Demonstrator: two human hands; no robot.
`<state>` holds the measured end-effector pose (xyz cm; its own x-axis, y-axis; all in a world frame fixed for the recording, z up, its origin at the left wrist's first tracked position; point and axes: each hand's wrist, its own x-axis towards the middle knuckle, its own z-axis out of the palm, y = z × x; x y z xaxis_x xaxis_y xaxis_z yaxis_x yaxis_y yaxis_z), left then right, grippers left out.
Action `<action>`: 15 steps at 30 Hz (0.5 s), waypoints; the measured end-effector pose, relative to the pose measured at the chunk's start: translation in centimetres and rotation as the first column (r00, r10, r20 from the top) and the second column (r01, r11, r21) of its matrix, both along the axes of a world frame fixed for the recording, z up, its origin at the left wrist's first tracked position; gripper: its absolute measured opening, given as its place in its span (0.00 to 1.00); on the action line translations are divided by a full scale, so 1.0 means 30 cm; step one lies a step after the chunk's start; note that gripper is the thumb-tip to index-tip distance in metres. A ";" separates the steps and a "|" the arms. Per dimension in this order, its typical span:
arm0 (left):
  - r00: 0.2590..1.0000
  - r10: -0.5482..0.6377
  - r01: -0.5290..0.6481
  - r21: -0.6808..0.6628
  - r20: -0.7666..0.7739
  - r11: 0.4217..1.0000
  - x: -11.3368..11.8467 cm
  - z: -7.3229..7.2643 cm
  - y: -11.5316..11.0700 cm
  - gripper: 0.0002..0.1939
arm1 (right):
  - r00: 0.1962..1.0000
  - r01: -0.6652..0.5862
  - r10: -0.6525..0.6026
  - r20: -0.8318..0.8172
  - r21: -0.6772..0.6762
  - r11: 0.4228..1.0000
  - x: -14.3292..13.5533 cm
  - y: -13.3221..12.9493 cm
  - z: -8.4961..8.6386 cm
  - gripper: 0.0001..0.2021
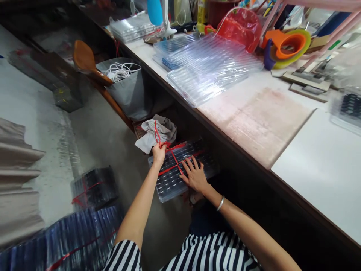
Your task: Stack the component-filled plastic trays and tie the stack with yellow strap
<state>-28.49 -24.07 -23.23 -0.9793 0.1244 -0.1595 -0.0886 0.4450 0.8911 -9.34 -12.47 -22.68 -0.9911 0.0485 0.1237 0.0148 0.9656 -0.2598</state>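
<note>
A stack of dark slotted trays [170,184] in clear plastic lies low beside the table, crossed by red string [173,156]. At its upper left corner my left hand [159,153] is closed on the red string, whose loose end rises above the fingers. My right hand [194,175] lies spread on top of the stack, fingers apart, close to where a red strand runs. A crumpled light cloth [149,139] sits just beyond my left hand.
Clear ribbed plastic sheets [208,67], an orange tape dispenser [287,45] and a red bag [239,28] lie on the white table [318,165]. A grey bin [128,92] holds white cable. Tied bundles [94,186] stand on the floor at left, near a wooden chair [84,56].
</note>
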 end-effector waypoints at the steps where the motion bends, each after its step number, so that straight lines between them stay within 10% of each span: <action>1: 1.000 0.017 -0.017 0.027 0.019 0.999 -0.003 -0.001 0.000 0.12 | 1.000 -0.001 0.001 -0.004 -0.005 1.000 0.003 -0.001 -0.005 0.28; 15: 0.987 0.066 -0.087 0.147 0.143 0.985 -0.039 0.066 -0.013 0.10 | 0.997 0.008 -0.012 -0.073 -0.052 0.999 0.012 -0.003 -0.022 0.25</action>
